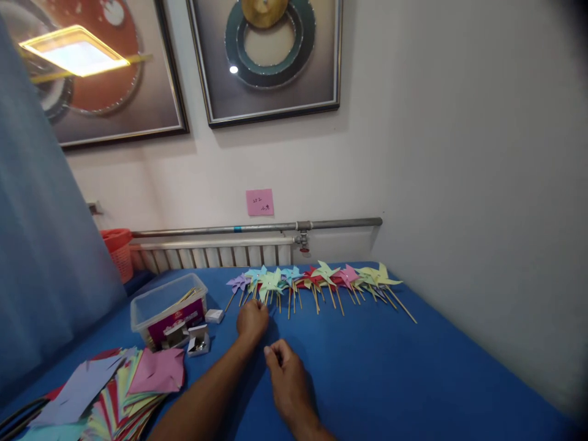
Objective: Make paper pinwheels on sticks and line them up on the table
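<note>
My left hand reaches to the near side of a row of paper pinwheels on wooden sticks. Its fingers are closed at the stick of a pale green pinwheel; the fingertips face away from me and are hidden. Nearer to me, my right hand hovers over the blue tabletop, fingers curled in toward the thumb, with nothing visible in them. Beside the pale green pinwheel lie a purple pinwheel and a blue pinwheel. Farther right are a pink pinwheel and a yellow pinwheel.
To the left stands a clear plastic tub with wooden sticks inside. Small white boxes, one an open box with metal bits, sit beside it. Stacked coloured paper fills the front left. A radiator runs along the wall behind.
</note>
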`<action>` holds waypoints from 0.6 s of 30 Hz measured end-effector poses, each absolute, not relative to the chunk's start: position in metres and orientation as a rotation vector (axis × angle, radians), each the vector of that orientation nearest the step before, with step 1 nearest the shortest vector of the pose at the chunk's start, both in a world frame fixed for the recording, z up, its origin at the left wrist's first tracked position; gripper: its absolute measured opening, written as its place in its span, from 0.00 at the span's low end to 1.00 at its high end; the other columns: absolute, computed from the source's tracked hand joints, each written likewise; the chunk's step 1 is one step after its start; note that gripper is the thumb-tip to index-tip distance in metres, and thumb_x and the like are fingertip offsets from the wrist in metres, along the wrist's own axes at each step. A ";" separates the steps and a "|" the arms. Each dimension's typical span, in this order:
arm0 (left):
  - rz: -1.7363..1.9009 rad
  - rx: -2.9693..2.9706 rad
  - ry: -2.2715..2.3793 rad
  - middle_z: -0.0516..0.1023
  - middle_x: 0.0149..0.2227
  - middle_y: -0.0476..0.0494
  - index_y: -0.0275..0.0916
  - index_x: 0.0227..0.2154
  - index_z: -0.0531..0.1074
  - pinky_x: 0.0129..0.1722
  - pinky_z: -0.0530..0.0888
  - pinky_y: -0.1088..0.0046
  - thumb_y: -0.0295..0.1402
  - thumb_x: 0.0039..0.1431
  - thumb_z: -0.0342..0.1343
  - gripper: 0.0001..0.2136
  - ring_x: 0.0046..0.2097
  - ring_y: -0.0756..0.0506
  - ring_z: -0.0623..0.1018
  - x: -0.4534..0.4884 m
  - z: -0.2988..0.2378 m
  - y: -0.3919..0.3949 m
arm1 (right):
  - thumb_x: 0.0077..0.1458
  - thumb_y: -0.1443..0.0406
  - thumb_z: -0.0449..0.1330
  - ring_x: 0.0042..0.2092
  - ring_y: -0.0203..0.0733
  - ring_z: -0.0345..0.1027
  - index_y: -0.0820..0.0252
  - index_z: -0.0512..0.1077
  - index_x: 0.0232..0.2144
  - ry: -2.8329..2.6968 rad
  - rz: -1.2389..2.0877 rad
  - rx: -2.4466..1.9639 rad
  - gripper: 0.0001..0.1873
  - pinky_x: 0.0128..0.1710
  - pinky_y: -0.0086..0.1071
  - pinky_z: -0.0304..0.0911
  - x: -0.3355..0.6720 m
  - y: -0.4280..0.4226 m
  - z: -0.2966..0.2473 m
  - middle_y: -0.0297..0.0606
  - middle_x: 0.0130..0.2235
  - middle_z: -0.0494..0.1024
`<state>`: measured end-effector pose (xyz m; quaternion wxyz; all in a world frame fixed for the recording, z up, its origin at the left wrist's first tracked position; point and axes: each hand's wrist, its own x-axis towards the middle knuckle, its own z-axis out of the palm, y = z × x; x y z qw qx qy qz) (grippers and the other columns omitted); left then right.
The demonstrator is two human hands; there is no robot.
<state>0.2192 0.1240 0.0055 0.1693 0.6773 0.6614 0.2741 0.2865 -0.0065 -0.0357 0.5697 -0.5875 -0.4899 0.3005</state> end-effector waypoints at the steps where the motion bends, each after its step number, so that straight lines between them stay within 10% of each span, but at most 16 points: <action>1: 0.763 1.928 1.911 0.85 0.42 0.35 0.38 0.35 0.81 0.42 0.70 0.70 0.30 0.64 0.53 0.10 0.46 0.39 0.82 0.228 0.010 0.131 | 0.58 0.53 0.55 0.25 0.38 0.58 0.52 0.65 0.24 -1.150 0.710 -1.382 0.14 0.27 0.31 0.51 0.286 -0.006 -0.037 0.27 0.22 0.65; 18: 0.670 1.864 2.033 0.82 0.49 0.23 0.31 0.44 0.81 0.46 0.74 0.61 0.31 0.64 0.53 0.14 0.52 0.30 0.81 0.284 0.007 0.173 | 0.59 0.54 0.55 0.28 0.40 0.65 0.53 0.68 0.26 -1.116 0.759 -1.393 0.13 0.28 0.31 0.53 0.283 0.000 -0.047 0.30 0.25 0.74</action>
